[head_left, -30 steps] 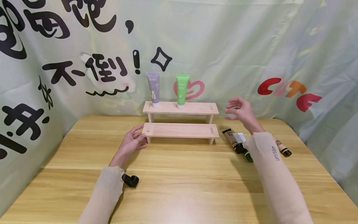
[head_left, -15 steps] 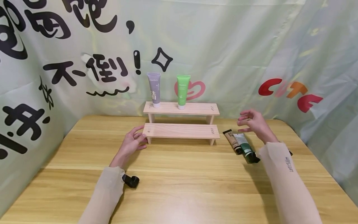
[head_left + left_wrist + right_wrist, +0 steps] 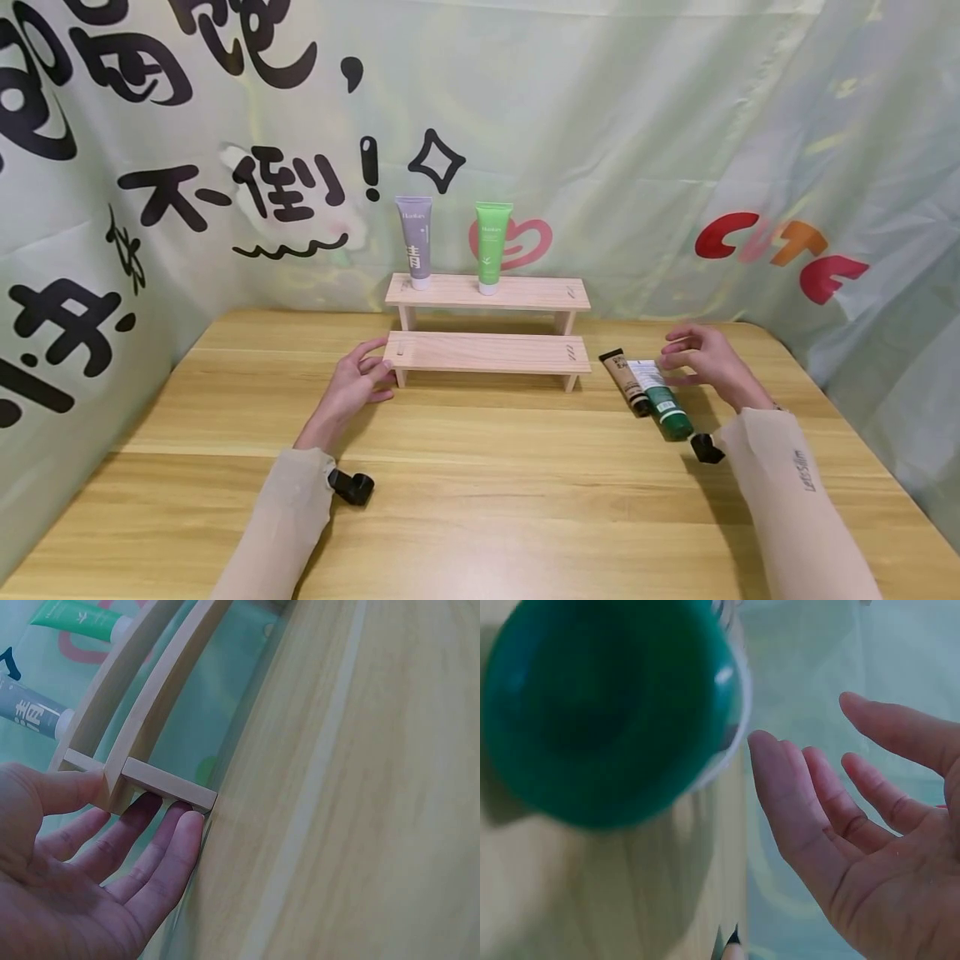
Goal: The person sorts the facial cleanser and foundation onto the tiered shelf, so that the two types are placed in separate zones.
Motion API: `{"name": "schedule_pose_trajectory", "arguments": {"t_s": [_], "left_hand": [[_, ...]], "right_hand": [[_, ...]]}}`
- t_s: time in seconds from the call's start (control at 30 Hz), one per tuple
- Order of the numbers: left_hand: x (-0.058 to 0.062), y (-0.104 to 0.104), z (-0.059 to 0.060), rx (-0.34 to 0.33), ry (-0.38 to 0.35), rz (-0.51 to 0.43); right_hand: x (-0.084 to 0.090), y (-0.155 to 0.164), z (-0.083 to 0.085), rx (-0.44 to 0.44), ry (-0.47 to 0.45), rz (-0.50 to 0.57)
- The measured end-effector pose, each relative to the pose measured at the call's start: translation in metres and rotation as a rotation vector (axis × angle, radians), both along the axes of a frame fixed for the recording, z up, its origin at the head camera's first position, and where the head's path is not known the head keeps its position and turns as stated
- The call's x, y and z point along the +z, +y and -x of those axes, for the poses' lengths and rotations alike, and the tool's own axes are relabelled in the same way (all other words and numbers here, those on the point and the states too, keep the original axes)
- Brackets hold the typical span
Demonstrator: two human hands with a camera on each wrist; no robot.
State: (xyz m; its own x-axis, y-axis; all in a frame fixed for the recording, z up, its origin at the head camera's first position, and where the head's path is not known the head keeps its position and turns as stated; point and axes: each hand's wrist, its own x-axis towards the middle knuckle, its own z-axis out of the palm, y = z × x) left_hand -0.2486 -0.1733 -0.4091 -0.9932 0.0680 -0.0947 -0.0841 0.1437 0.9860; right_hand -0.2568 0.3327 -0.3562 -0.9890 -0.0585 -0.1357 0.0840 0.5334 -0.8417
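In the head view, my left hand (image 3: pixel 352 377) holds the left end of a two-tier wooden display stand (image 3: pixel 487 352). The left wrist view shows its thumb on the plank's end and the fingertips against the stand's leg (image 3: pixel 169 784). A purple squeeze tube (image 3: pixel 416 242) and a light green squeeze tube (image 3: pixel 493 247) stand cap-down on the upper tier. My right hand (image 3: pixel 705 367), fingers relaxed and holding nothing, hovers beside a dark green and white tube (image 3: pixel 663 404) lying on the table. That tube's green cap (image 3: pixel 607 712) looms large in the right wrist view.
A beige tube with a black cap (image 3: pixel 626 383) lies left of the green one on the wooden table (image 3: pixel 480 492). A printed curtain (image 3: pixel 615 150) hangs behind the table. Each wrist carries a small black camera, the left camera (image 3: pixel 352 486) showing fully.
My right hand has moved right and down from beside the upper tier to beside the lying tubes, uncovering the green and white one. My left hand stays at the stand.
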Motion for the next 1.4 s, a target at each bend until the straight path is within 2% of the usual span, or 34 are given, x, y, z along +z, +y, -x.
{"name": "schedule_pose_trajectory", "arguments": {"t_s": [0.43,0.8,1.1,1.4], "left_hand": [[0.001,0.000,-0.001,0.006,-0.009,0.000],[-0.001,-0.002,0.000,0.001,-0.010,-0.002],[-0.002,-0.001,0.000,0.001,-0.002,0.003],[-0.001,-0.001,-0.003,0.003,-0.009,-0.006]], "right_hand": [[-0.008,0.014,-0.009,0.039,-0.097,-0.040],[-0.013,0.013,-0.014,0.084,-0.198,-0.074],[-0.013,0.010,-0.011,0.082,-0.286,-0.100],[-0.016,0.005,-0.011,0.068,-0.254,-0.107]]}}
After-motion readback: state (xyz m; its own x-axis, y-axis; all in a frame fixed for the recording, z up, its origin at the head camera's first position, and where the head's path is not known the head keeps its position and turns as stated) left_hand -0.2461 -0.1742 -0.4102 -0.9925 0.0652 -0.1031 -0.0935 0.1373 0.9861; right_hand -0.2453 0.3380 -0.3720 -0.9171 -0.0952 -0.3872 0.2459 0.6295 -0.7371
